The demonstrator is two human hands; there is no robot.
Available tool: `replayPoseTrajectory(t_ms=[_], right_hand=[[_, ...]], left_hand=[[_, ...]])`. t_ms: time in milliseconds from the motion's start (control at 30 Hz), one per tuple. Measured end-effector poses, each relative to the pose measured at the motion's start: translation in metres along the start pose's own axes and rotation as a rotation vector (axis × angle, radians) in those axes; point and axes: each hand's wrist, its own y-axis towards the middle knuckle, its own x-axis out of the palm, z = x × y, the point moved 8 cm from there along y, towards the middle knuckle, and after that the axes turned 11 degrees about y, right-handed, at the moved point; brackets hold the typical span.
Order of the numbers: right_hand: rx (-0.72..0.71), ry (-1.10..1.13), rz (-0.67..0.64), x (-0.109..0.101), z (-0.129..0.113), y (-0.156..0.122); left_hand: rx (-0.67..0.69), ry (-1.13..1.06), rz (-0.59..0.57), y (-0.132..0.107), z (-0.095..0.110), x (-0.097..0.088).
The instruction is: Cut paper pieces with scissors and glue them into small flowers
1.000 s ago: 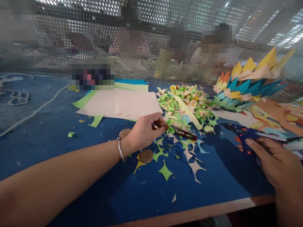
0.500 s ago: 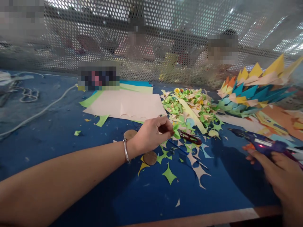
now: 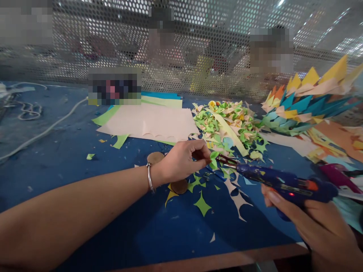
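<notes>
Head view gives me both hands over the blue table [image 3: 56,166]. From my seat I see the left forearm cross from the lower left edge toward the centre of the frame, nearly straight at the wrist, where a thin silver bangle [image 3: 150,178] sits. The left hand [image 3: 185,160] is turned side-on, its back toward me, with a rounded gap between thumb and index finger; their tips meet, pinching a small green curled paper leaf [image 3: 214,160] just right of the frame's middle. The right hand [image 3: 312,223] comes up from the lower right corner, its fingers wrapped round the grip of a dark blue plastic glue gun [image 3: 272,181], the thumb lying along its near side. I read the gun as almost level, nozzle pointing left at the leaf; whether the tip touches it, I cannot tell.

Beneath the left wrist I make out a flat round brown disc [image 3: 179,186], partly covered. Above the hands, right of centre, lies a heap of green and pale pink curled paper pieces [image 3: 239,119], and left of that a broad pale pink paper sheet [image 3: 153,122]. A layered spiky construction of yellow, blue and pale green folded paper [image 3: 306,105] stands at the upper right.
</notes>
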Motion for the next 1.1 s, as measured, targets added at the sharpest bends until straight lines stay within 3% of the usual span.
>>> replayPoseTrajectory(t_ms=[100, 400, 633, 833, 1000, 1100], right_hand=[[-0.162, -0.024, -0.066, 0.004, -0.007, 0.001], [-0.388, 0.004, -0.127, 0.013, -0.030, 0.002], [-0.327, -0.082, -0.059, 0.012, -0.021, -0.001], [-0.371, -0.088, -0.138, 0.016, -0.014, -0.003], [-0.211, -0.098, -0.125, 0.014, 0.002, -0.005], [-0.207, -0.112, -0.154, 0.015, 0.008, -0.006]], left_hand=[[0.033, 0.026, -0.034, -0.001, 0.005, 0.002], [0.084, 0.038, -0.094, -0.002, 0.010, 0.006], [0.069, 0.035, -0.115, -0.003, 0.013, 0.007], [0.079, 0.038, -0.113, -0.003, 0.013, 0.008], [0.078, 0.025, -0.118, -0.003, 0.014, 0.007], [0.077, 0.029, -0.113, -0.003, 0.014, 0.007]])
